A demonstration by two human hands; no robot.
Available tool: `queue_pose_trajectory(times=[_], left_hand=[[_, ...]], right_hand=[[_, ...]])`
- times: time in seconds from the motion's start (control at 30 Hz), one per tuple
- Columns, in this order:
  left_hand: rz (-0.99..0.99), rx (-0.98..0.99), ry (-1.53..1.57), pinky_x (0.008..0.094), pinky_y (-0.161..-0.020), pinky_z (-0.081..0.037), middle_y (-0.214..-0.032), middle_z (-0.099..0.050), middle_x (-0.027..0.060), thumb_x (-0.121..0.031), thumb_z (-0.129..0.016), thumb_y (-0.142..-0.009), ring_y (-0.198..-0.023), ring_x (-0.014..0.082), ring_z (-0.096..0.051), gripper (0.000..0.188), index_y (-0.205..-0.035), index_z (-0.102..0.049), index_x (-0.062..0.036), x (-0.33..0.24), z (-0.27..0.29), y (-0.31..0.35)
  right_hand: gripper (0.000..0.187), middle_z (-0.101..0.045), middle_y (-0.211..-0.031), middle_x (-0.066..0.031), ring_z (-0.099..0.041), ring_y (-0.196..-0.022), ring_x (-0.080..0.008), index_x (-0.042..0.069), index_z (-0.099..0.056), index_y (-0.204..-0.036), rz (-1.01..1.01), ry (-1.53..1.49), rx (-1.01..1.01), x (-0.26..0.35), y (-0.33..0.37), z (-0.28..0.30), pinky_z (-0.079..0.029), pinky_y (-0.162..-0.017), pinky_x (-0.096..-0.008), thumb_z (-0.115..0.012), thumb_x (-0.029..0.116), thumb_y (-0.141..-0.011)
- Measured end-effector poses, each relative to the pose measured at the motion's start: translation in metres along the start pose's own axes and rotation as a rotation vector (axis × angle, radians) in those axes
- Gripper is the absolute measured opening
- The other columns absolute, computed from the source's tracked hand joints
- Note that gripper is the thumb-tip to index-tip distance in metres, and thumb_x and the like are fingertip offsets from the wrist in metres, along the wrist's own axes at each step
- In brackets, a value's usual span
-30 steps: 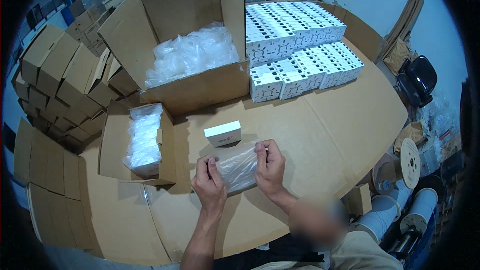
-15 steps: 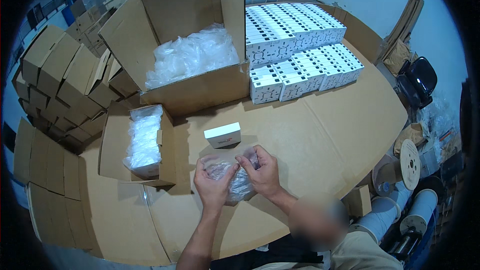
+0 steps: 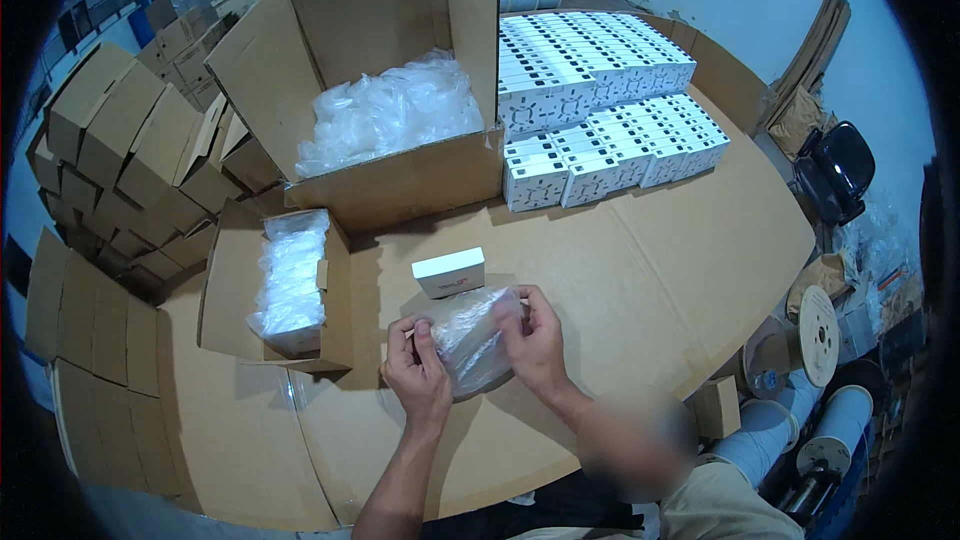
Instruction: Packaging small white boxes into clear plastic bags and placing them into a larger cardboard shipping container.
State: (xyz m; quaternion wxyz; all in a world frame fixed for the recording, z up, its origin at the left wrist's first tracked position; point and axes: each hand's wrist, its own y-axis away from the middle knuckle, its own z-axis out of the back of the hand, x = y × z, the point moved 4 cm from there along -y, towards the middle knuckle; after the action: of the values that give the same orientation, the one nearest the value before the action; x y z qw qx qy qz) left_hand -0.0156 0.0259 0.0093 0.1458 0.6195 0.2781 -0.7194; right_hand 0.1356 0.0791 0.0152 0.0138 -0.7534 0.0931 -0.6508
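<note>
A clear plastic bag [image 3: 470, 345] is stretched between my two hands above the cardboard-covered table. My left hand [image 3: 418, 372] pinches its left edge between thumb and fingers. At the opposite edge, my right hand [image 3: 535, 340] grips the bag, its fingers slightly smeared by motion. Just beyond the bag, a small white box [image 3: 448, 273] stands on its long side. To the left, an open cardboard carton [image 3: 338, 325] holds a row of white boxes in clear bags [image 3: 292, 275].
Behind, a large open carton [image 3: 400, 180] is heaped with clear plastic bags [image 3: 390, 110]. Stacks of white printed boxes [image 3: 610, 150] stand at the back right. Folded brown cartons [image 3: 140, 160] pile up on the left. Wire spools [image 3: 818, 335] and a black chair [image 3: 835, 170] stand beyond the table's right edge.
The crumpled bag is now spread flatter and wider between my hands. My left hand has shifted slightly left, and my right thumb has moved away from the left one.
</note>
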Motion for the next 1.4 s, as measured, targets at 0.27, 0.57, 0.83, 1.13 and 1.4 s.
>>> queue_pose_trajectory(times=[0.27,0.57,0.83,1.13,1.4], left_hand=[[-0.066,-0.132,0.078,0.024,-0.068,-0.046,-0.095,-0.064,0.0027,-0.023,-0.055,-0.107,-0.08,0.0086,-0.056,0.023,-0.105,-0.06,-0.0013,0.0,0.011,-0.011],[0.302,0.259,0.157,0.0251,-0.068,-0.055,-0.091,-0.072,0.0072,-0.007,-0.083,-0.085,-0.081,0.0105,-0.069,0.033,-0.11,-0.061,-0.0022,-0.005,-0.005,0.0],[0.109,0.18,0.158,0.025,-0.071,-0.056,-0.086,-0.073,0.0082,-0.006,-0.087,-0.08,-0.079,0.0122,-0.07,0.038,-0.108,-0.062,-0.0001,-0.004,-0.002,-0.006],[0.08,0.169,0.132,0.0262,-0.071,-0.057,-0.087,-0.074,0.0097,-0.009,-0.089,-0.079,-0.081,0.0135,-0.072,0.041,-0.108,-0.061,0.0003,-0.003,-0.002,-0.005],[0.018,0.11,0.031,0.03,-0.072,-0.058,-0.091,-0.075,0.0126,-0.011,-0.089,-0.078,-0.084,0.0164,-0.073,0.043,-0.108,-0.061,0.0,0.003,0.0,-0.01]], right_hand=[[0.024,-0.055,-0.058,-0.0059,-0.048,-0.055,-0.0084,-0.001,-0.06,-0.083,0.062,0.302,0.134,0.01,0.003,0.003,-0.04,-0.051,-0.0326,-0.07,0.016,-0.097],[0.021,-0.058,-0.066,-0.0006,-0.052,-0.061,-0.0044,0.001,-0.066,-0.088,0.044,0.111,0.18,-0.002,-0.004,0.007,-0.042,-0.054,-0.0253,-0.07,0.019,-0.098],[0.014,-0.068,-0.094,-0.0065,-0.063,-0.084,-0.0178,0.004,-0.07,-0.1,0.316,0.345,0.11,0.049,-0.038,0.025,-0.051,-0.072,-0.0318,-0.075,0.012,-0.089],[0.026,-0.065,-0.115,-0.0093,-0.059,-0.109,-0.0306,0.01,-0.072,-0.097,0.732,0.708,0.424,0.074,-0.031,0.007,-0.049,-0.094,-0.0428,-0.082,0.005,-0.074],[0.022,-0.065,-0.109,-0.0075,-0.06,-0.103,-0.0284,0.007,-0.069,-0.093,0.799,0.703,0.531,0.072,-0.028,0.004,-0.048,-0.088,-0.0418,-0.08,0.005,-0.075]])
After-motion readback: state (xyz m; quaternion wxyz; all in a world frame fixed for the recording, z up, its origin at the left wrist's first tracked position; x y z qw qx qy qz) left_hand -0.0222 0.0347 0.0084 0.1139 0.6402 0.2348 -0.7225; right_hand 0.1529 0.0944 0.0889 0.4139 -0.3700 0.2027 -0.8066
